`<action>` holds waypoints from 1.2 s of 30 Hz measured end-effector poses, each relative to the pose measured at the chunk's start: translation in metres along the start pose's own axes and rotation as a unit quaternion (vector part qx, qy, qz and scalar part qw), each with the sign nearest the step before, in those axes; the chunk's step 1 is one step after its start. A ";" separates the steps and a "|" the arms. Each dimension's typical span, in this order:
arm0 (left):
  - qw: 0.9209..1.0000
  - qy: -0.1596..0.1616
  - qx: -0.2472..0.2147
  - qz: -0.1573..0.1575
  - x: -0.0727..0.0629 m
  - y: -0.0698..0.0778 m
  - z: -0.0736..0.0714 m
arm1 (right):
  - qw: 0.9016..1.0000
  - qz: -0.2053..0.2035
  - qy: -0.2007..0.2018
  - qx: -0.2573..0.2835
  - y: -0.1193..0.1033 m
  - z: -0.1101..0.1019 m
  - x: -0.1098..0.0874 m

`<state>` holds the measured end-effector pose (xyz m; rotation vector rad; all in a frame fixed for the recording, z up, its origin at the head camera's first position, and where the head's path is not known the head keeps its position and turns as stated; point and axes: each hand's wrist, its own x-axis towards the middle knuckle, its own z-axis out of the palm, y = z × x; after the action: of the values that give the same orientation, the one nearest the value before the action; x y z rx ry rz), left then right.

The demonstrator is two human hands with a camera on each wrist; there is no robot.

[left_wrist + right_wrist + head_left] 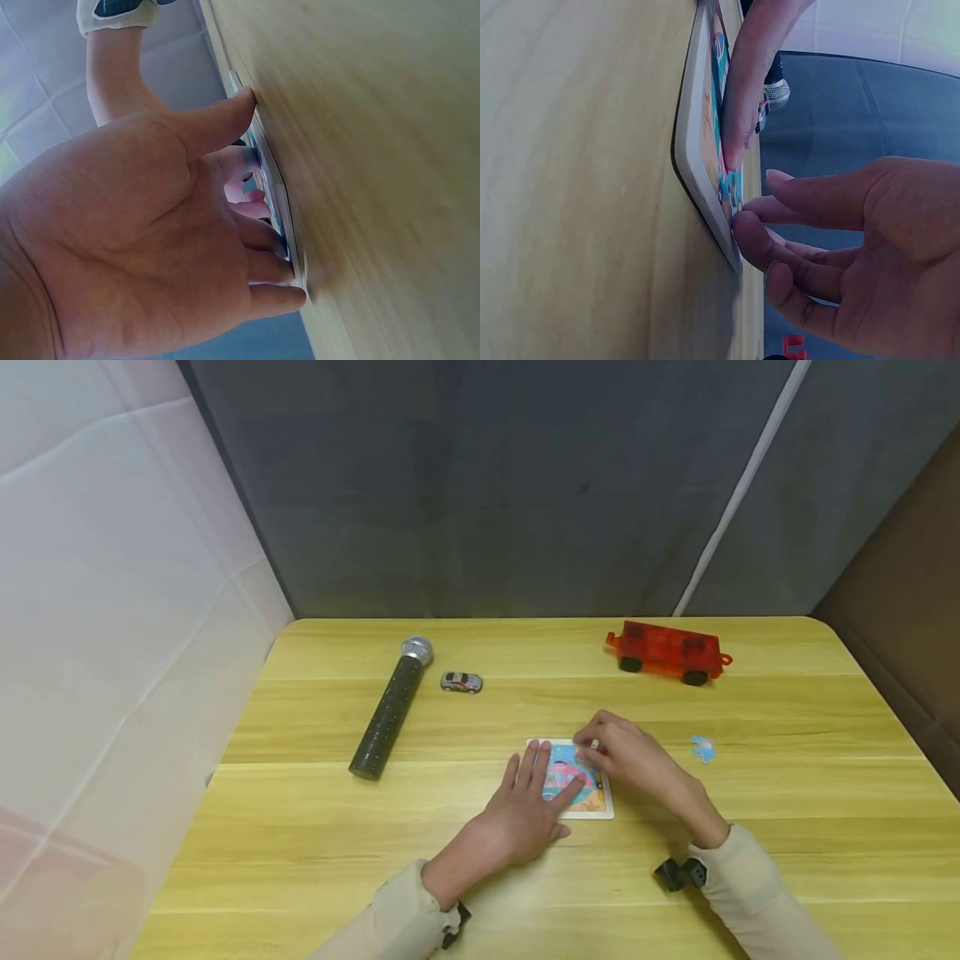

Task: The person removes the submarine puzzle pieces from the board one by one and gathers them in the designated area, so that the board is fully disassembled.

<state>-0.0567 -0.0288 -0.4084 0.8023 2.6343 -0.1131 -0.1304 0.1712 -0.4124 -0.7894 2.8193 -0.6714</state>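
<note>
Puzzle board (pixel 587 800) lies flat on table (pixel 300 827), between hands. I see left hand (pixel 521 818) fingers spread apart, resting across its left side. Right hand (pixel 637 758) fingers bent at its upper-right corner; I cannot tell if they pinch anything. Loose blue piece (pixel 703 749) lies to right.

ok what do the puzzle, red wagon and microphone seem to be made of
Puzzle: perhaps cardboard or thin wood, printed, with a flat, pale rim. Red wagon: probably translucent plastic, dark patches showing through. Microphone: silvery head looks like metal mesh; speckled dark handle, material unclear.
</note>
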 end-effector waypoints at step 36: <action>1.000 0.000 0.016 0.001 0.000 0.000 0.000 | 1.000 0.001 -0.008 -0.005 -0.005 0.003 0.002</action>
<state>-0.0569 -0.0285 -0.4080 0.8160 2.6381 -0.1558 -0.1294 0.1655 -0.4126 -0.7889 2.8117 -0.6480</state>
